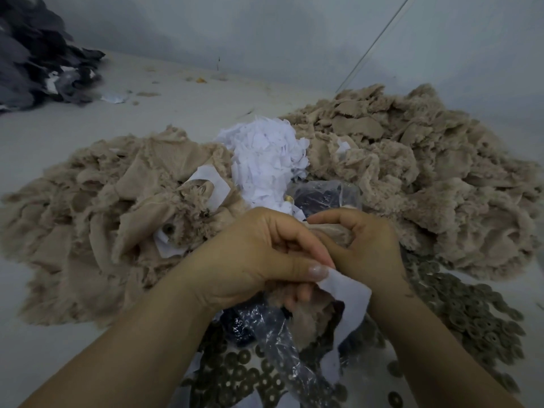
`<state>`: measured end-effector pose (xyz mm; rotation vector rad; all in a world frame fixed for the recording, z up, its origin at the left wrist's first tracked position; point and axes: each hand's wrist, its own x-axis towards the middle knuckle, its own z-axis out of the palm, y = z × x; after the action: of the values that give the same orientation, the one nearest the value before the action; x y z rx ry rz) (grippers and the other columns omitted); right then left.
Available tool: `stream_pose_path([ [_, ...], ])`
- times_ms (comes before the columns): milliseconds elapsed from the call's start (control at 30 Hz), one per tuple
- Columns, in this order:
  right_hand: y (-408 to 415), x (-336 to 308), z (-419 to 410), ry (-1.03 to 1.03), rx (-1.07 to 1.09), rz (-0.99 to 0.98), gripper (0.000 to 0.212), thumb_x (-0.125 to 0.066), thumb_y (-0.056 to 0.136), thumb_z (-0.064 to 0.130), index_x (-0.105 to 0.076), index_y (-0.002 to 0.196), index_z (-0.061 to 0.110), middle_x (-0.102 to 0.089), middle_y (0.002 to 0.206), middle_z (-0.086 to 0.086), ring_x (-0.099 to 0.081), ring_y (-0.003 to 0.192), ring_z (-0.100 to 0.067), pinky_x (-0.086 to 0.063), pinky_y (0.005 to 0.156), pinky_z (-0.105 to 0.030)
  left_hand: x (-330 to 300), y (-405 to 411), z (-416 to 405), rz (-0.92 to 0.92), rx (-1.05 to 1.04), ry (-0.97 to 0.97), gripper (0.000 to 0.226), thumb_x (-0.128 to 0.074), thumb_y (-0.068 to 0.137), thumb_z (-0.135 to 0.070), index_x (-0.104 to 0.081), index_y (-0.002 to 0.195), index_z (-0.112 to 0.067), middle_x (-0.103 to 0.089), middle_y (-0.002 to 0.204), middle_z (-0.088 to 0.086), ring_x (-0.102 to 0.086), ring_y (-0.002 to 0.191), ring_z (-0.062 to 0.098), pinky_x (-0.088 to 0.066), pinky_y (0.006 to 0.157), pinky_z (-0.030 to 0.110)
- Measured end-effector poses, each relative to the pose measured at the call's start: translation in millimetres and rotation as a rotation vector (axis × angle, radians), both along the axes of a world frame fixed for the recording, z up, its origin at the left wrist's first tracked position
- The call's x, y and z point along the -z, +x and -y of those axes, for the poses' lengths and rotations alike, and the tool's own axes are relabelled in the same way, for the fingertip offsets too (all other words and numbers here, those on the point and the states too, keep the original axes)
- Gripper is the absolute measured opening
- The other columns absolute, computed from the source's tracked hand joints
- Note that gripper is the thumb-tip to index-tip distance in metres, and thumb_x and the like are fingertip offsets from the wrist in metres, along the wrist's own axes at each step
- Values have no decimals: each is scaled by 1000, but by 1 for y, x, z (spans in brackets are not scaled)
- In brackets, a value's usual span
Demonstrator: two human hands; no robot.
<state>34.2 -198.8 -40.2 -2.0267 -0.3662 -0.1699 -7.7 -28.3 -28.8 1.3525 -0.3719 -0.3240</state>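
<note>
Fur piece (pixel 306 319) in left hand (pixel 259 260), above dark-filled plastic bag (pixel 273 334)

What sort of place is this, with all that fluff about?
Probably a soft-toy or sewing workshop: heaps of beige furry fabric pieces, a mound of white paper scraps between them, and small dark ring-shaped discs strewn near the left hand and right hand, which grip one beige furry piece.

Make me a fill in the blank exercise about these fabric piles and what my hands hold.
The paper strip pinched by the left hand is coloured ____.
The heap of paper scraps lies between ____ piles of beige furry fabric.
The right hand grips a furry fabric piece; the flat discs beside it each have a ____ in the middle.
Missing words: white; two; hole.
</note>
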Motion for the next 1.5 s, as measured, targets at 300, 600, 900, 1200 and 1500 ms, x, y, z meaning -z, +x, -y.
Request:
stream_pose_path([
  [300, 1, 7, -3, 142, -56, -56, 20, -83, 74, 0, -75, 81, 16, -70, 71, 15, -67, 65, 6, -51, 58, -8, 17, 5, 25, 160, -680, 305, 22, -78, 78, 1, -75, 68, -18, -68, 56, 1, -59, 44, 7, -46, 44, 18],
  [600, 2, 9, -4, 188, -88, -54, 19, -80, 78, -2, -75, 80, 16, -71, 63, 15, -69, 64, 2, -52, 56, -10, 20, 8, 21, 121, -715, 311, 19, -79, 78, 0, -75, 68, -15, -65, 51, -5, -58, 43, 3, -44, 44, 15],
  [900, -1, 7, -4, 141, -71, 13, 25, -81, 77, 3, -74, 75, 27, -72, 68, 15, -69, 65, 0, -53, 57, -12, 14, 5, 22, 175, -661, 302, 22, -77, 78, 3, -75, 66, -16, -65, 51, -6, -57, 43, 1, -45, 45, 14],
  [1200, -1, 3, -5, 179, -140, -67, 23, -78, 75, -6, -73, 79, 16, -71, 70, 9, -68, 64, 2, -53, 60, -11, 16, 7, 21, 182, -667, 295, 17, -80, 76, -2, -77, 69, -17, -69, 55, -4, -61, 45, 4, -46, 46, 14],
  [1500, 2, 6, -2, 314, -116, -162, 19, -68, 88, -1, -76, 79, 14, -75, 71, -7, -72, 65, -19, -58, 56, -26, 21, 9, 18, 179, -699, 307, 16, -80, 79, -6, -76, 70, -18, -68, 54, 3, -62, 43, 21, -52, 42, 28],
])
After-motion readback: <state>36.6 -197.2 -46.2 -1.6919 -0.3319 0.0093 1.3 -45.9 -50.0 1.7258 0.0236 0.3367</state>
